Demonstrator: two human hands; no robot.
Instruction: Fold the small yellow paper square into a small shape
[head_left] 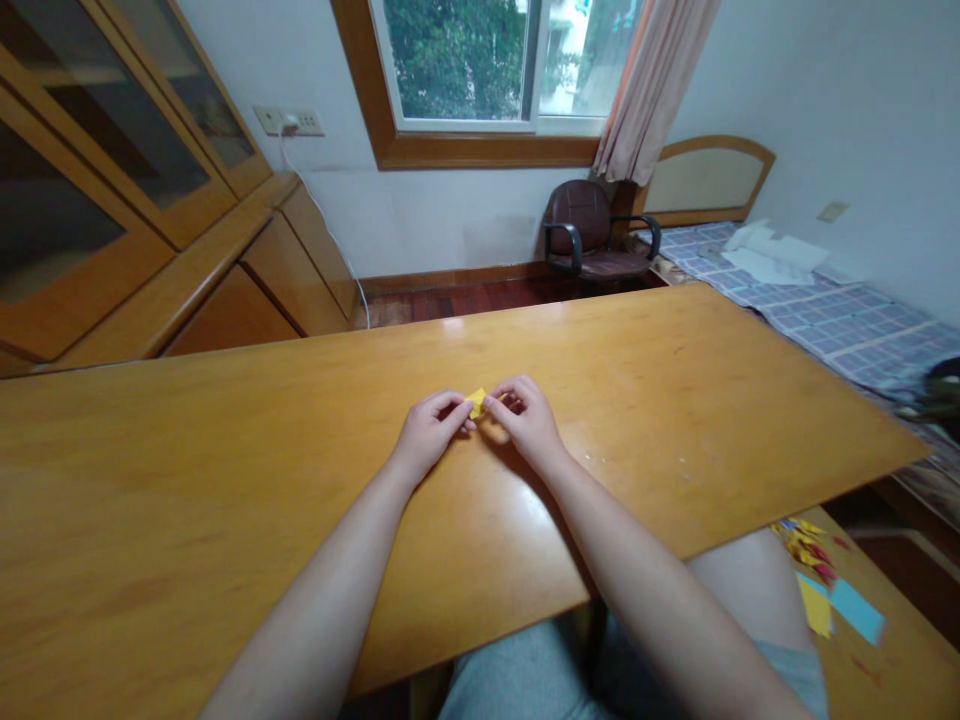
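Observation:
A small piece of folded yellow paper (477,403) is held between my two hands, just above the wooden table (225,480). My left hand (435,425) pinches its left side between thumb and fingers. On the opposite side, my right hand (525,415) grips the paper's right edge with thumb and forefinger. The fingertips cover parts of the paper, so its exact folded shape is hard to make out.
Right of my leg, a lower wooden surface (900,670) bears a blue paper sheet (859,611), a yellow paper sheet (815,607) and a pile of colourful folded pieces (802,548). Beyond the table stand an armchair (581,225), a bed (847,310) and a cabinet (225,290).

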